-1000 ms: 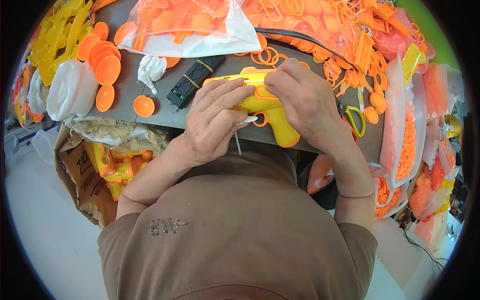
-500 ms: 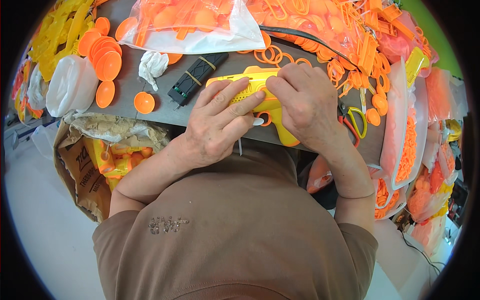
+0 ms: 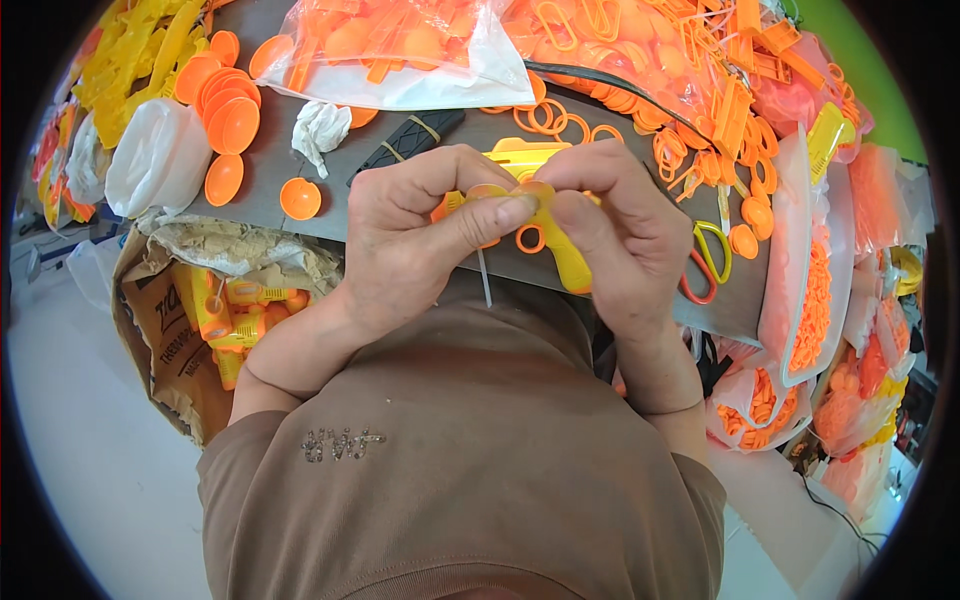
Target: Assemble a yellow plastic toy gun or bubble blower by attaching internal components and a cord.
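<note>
Above the table's near edge, my left hand (image 3: 405, 235) and my right hand (image 3: 630, 225) meet, thumbs and fingers pinched. Between them are small, thin, translucent round pieces (image 3: 537, 190), tinted yellow by what lies behind; whether they are joined I cannot tell. Under my hands a yellow toy gun (image 3: 570, 264) rests on the table, its grip toward me and an orange ring-shaped trigger (image 3: 530, 238) showing. Much of its body is hidden by my fingers. A thin white strip (image 3: 485, 278) hangs below, near my left hand.
Orange half-shell cups (image 3: 233, 124), a crumpled white tissue (image 3: 320, 131) and a banded black block (image 3: 412, 139) lie left. Scissors (image 3: 712, 255) and a tub of orange parts (image 3: 812, 300) are right. Bags of orange parts (image 3: 430, 85) line the back; a paper sack (image 3: 180, 345) stands lower left.
Both hands have lifted off the toy gun and turned, thumbs now toward each other. The translucent round pieces have come into view between the fingertips. The gun stays on the table.
</note>
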### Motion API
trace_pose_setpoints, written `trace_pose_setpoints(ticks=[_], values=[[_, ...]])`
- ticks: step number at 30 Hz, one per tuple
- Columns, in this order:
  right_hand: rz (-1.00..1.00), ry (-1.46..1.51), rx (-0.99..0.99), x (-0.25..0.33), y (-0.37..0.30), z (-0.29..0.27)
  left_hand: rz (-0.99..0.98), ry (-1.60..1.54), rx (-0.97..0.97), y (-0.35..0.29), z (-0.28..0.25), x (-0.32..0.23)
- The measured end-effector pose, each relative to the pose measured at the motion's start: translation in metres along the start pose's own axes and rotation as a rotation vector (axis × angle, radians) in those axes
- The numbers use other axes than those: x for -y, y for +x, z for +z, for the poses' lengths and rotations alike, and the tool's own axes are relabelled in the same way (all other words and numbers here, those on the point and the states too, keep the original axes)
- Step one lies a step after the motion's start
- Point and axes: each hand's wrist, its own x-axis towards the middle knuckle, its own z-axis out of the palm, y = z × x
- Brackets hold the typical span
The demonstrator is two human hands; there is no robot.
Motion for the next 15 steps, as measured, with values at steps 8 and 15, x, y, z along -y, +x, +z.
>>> trace_pose_setpoints(ticks=[8,15], values=[[0.291,0.046,0.022,0.009,0.004,-0.005,-0.306,-0.046,-0.015,-0.003,-0.004,-0.002],[0.379,0.068,0.079,0.011,0.010,-0.013,-0.306,-0.169,-0.046,-0.001,-0.006,-0.001]])
